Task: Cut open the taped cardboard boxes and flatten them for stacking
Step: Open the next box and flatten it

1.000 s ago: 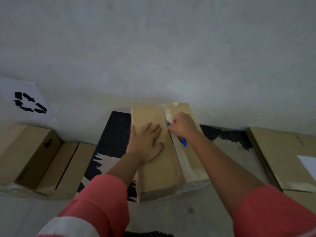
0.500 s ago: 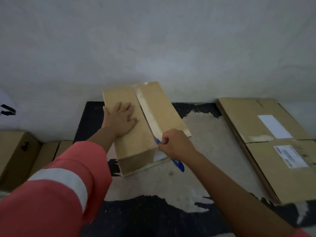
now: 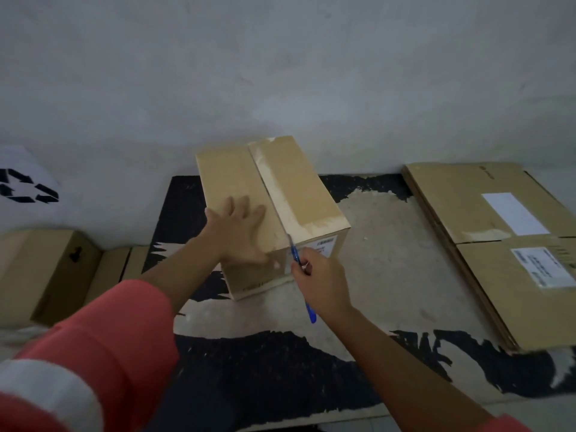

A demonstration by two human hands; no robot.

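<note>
A brown cardboard box (image 3: 299, 185) with clear tape along its top seam stands on a worn black mat (image 3: 274, 369). My left hand (image 3: 240, 232) lies flat, fingers spread, on the near left part of the box top. My right hand (image 3: 321, 282) grips a blue utility knife (image 3: 294, 255). Its blade tip touches the near end of the top seam, at the box's front upper edge. The knife's blue tail sticks out below my fist.
Flattened cardboard boxes (image 3: 498, 244) with white labels lie stacked at the right. An assembled box (image 3: 43, 269) and more cardboard (image 3: 115, 269) sit at the left by the wall. A sheet with a recycling symbol (image 3: 25, 185) hangs on the grey wall.
My right hand drew the knife along the top seam from the far part to the near edge. My left hand slid toward the near end of the box top. The view pulled back.
</note>
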